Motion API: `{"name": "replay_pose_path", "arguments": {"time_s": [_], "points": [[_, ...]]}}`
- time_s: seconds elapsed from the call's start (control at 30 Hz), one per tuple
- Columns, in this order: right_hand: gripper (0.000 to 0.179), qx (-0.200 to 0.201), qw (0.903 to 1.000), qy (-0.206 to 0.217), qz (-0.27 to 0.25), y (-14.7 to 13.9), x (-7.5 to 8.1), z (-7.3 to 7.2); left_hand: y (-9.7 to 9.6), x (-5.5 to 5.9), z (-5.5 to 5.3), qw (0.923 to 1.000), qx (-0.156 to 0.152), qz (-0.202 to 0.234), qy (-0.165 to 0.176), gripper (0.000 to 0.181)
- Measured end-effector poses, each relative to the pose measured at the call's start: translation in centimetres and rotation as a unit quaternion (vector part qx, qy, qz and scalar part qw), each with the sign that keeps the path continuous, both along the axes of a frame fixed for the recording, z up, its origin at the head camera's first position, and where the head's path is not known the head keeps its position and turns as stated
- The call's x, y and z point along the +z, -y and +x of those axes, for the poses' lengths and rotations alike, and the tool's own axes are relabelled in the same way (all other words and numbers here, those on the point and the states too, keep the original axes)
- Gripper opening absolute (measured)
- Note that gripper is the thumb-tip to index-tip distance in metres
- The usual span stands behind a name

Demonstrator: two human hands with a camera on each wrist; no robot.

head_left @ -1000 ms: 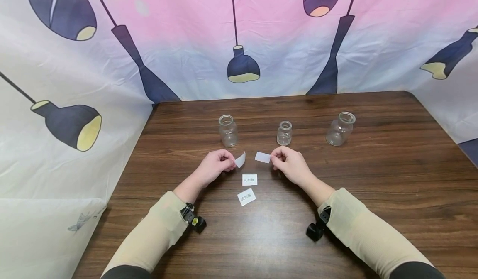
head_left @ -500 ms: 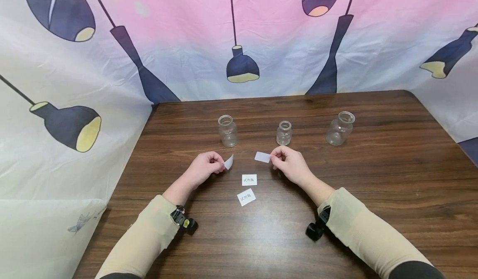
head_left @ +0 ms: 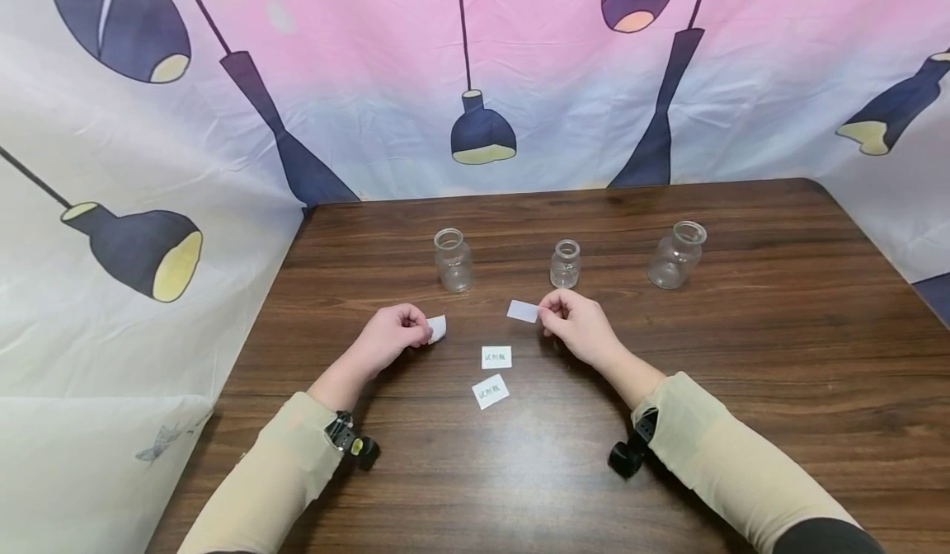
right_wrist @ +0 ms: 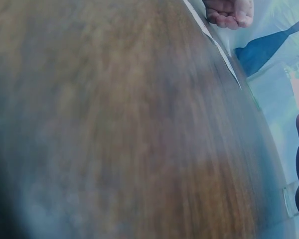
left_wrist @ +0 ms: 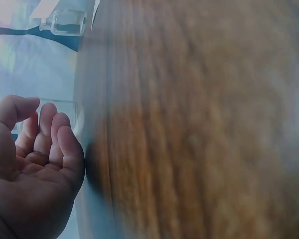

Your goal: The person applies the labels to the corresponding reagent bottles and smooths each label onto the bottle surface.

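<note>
My left hand (head_left: 389,338) pinches a small curled white slip of paper (head_left: 438,328) between thumb and fingers. In the left wrist view that hand shows its palm, with the fingers bent. Across from it, my right hand (head_left: 582,327) pinches the right end of a flat white label (head_left: 522,312), with no writing visible on it. Two white labels with handwritten characters lie between the hands and nearer to me: an upper label (head_left: 496,358) and a tilted lower label (head_left: 491,392). Just beyond the right hand stands a small clear glass bottle (head_left: 565,267).
Two larger clear glass bottles stand towards the back of the brown wooden table (head_left: 779,331): a left bottle (head_left: 454,267) and a right bottle (head_left: 674,260). A printed cloth (head_left: 386,84) hangs behind the table's far edge.
My left hand has moved left and slightly towards me, carrying the white slip away from the label in the right hand. The right hand has stayed in place.
</note>
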State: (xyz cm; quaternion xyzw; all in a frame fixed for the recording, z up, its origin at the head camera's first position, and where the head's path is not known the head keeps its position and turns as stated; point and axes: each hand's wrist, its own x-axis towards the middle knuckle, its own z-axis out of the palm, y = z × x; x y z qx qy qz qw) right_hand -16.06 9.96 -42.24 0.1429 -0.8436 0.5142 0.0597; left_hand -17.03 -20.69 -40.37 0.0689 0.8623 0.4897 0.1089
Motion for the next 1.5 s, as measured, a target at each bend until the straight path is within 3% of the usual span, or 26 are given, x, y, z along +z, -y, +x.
{"name": "replay_pose_path", "arguments": {"time_s": [0.33,0.47,0.53,0.6,0.7,0.77,0.97,1.33,1.5], "points": [[0.005,0.0,0.9998,0.013,-0.014,0.2,0.2,0.0,0.0,0.0,-0.1,0.9995,0.008,0.024,-0.018,0.012],[0.005,0.002,0.9997,0.013,-0.018,0.4,0.3,-0.1,-1.0,1.7,0.6,0.9987,0.009,0.032,-0.039,0.014],[0.006,0.003,0.9998,0.011,-0.018,0.4,0.3,-0.1,-1.3,1.9,0.6,0.9981,0.008,0.038,-0.047,0.015],[0.005,0.002,0.9998,0.01,-0.016,0.5,0.2,-0.2,-1.5,1.8,0.4,0.9975,0.005,0.041,-0.057,0.017],[0.005,-0.001,0.9999,0.009,-0.01,0.5,0.2,-0.3,-1.5,0.7,-0.3,0.9969,0.003,0.05,-0.06,0.019],[0.005,-0.004,0.9999,0.01,-0.006,0.5,0.2,-0.4,-1.7,0.7,-0.3,0.9968,0.0,0.05,-0.063,0.019],[0.005,-0.009,1.0,0.004,0.003,0.8,0.6,-0.8,-2.6,1.0,-0.7,0.9962,-0.02,0.05,-0.068,0.017],[0.005,-0.01,0.9999,0.003,0.003,1.8,0.8,-1.2,-5.4,2.1,-1.5,0.9931,-0.085,0.045,-0.067,0.021],[0.005,-0.009,0.9999,-0.006,-0.003,2.3,0.9,-1.3,-6.3,2.3,-1.8,0.9926,-0.091,0.034,-0.072,0.022]]}}
